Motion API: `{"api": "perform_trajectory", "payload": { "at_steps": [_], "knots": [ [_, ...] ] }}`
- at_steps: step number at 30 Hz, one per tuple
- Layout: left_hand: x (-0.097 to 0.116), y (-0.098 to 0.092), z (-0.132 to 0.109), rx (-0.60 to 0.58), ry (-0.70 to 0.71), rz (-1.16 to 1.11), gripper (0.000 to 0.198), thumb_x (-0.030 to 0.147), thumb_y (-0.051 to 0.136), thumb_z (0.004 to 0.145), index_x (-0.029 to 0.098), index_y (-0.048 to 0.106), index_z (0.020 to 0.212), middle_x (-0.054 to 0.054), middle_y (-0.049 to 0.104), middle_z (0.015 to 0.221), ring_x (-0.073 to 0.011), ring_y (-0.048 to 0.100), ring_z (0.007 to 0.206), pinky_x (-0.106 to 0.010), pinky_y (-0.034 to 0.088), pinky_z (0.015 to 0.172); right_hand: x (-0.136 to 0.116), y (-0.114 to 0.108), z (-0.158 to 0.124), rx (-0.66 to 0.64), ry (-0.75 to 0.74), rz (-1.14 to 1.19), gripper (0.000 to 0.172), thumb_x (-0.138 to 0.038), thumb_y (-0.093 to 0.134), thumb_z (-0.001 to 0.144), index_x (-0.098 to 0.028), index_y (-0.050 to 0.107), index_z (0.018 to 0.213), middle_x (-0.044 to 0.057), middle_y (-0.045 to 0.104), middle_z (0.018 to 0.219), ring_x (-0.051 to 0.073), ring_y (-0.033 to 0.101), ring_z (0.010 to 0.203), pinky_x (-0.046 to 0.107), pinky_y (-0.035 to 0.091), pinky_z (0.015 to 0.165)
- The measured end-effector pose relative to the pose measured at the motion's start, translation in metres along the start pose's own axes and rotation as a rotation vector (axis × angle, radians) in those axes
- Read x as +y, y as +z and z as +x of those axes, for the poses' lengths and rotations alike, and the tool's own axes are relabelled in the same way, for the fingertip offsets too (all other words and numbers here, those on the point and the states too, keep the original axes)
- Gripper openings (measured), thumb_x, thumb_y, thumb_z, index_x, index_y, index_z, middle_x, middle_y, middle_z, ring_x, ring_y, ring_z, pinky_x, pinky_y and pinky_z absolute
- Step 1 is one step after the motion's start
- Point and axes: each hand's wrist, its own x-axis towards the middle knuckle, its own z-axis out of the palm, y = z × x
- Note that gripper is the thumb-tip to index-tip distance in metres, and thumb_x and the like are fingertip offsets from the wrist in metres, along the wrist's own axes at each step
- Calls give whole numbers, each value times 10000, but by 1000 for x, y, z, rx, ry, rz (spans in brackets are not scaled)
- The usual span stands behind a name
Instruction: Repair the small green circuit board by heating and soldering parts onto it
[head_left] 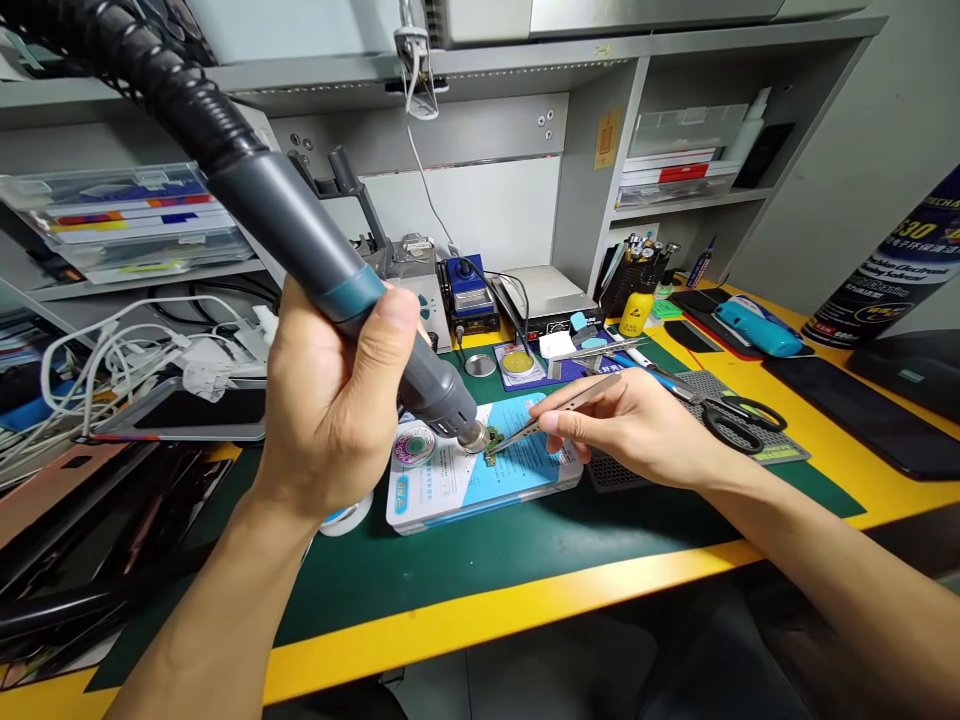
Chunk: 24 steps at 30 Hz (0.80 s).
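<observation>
My left hand (330,400) is wrapped round a grey hot-air gun (300,230) with a black ribbed hose, its metal nozzle (472,436) pointing down at a small green circuit board (493,440). The board lies on a blue-and-white pad (465,485) on the green mat. My right hand (630,425) pinches metal tweezers (559,410), whose tip touches the board from the right. A small solder-wick reel (414,446) lies on the pad just left of the nozzle.
Black scissors (727,415) lie on a grey perforated mat right of my right hand. A soldering station (469,295), a tin of flux (517,362), a yellow bottle (636,313) and a tool holder stand behind. Tangled white cables (127,360) and a tablet lie left. Dark phones (847,400) lie right.
</observation>
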Motion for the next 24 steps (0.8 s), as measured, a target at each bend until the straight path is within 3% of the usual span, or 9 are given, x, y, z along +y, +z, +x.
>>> {"api": "perform_trajectory", "payload": {
  "at_steps": [4, 12, 24],
  "knots": [
    [-1, 1, -1, -1, 5, 5, 308, 550, 689, 983, 263, 621, 1072, -23, 663, 845, -202, 638, 721, -354, 518, 606, 0, 0, 0, -9, 14, 7, 341, -473, 793, 906, -168, 841, 763, 101, 845, 965, 147, 670, 581, 251, 567, 508],
    [1, 2, -1, -4, 16, 12, 294, 529, 671, 1001, 254, 616, 1088, -27, 672, 849, -198, 646, 714, -359, 532, 601, -2, 0, -2, -3, 20, 4, 377, -477, 791, 902, -168, 815, 687, 107, 847, 990, 135, 666, 574, 244, 561, 501],
    [2, 3, -2, -8, 6, -9, 295, 542, 675, 994, 264, 611, 1069, -24, 621, 831, -189, 593, 682, -364, 497, 610, 1, 1, -1, 3, 31, 31, 313, -460, 814, 882, -159, 848, 805, 89, 820, 829, 163, 665, 569, 272, 556, 505]
  ]
}}
